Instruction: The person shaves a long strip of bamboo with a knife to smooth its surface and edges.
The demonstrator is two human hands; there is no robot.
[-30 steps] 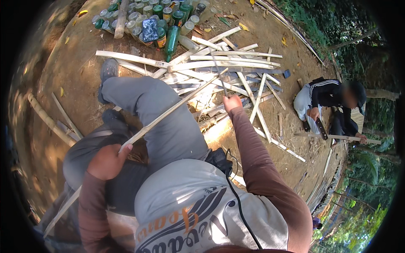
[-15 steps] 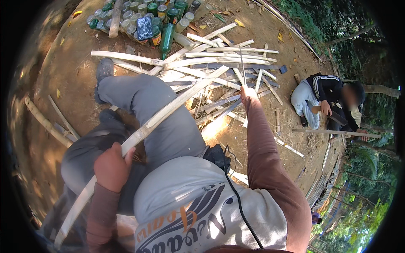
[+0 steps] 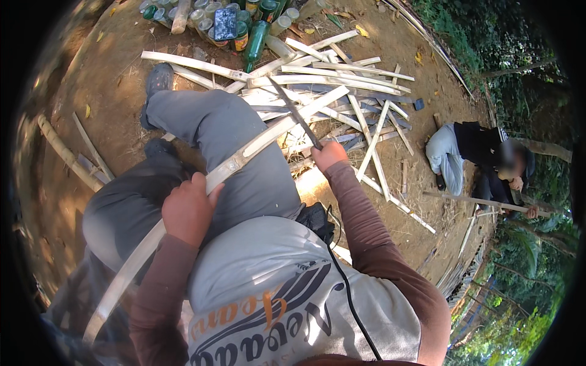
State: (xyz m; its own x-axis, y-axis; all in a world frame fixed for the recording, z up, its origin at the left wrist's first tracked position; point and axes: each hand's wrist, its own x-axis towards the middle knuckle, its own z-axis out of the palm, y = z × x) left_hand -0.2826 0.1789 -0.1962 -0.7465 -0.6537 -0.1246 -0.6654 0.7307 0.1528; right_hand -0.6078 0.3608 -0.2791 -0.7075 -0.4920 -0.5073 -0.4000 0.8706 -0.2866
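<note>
My left hand (image 3: 189,210) is closed around a long pale bamboo strip (image 3: 262,143). The strip slants over my bent legs, from beside my left forearm up to the heap in front of me. In my right hand (image 3: 330,156) is the handle of a long, dark-bladed knife (image 3: 305,127). Its blade points away and to the left, crossing the strip near the strip's far end. Whether the edge touches the strip, I cannot tell.
Loose bamboo strips (image 3: 342,80) lie heaped ahead of me. Glass bottles (image 3: 257,44) and a dark speckled box (image 3: 225,24) are beyond. Another person (image 3: 473,149) crouches at right, holding a long strip. A pole (image 3: 70,152) lies left; a black cable (image 3: 349,293) crosses my shirt.
My right hand has come left and nearer, swinging the knife from beside the strip to across it. My left hand and the strip have shifted slightly right. The other person has bent lower.
</note>
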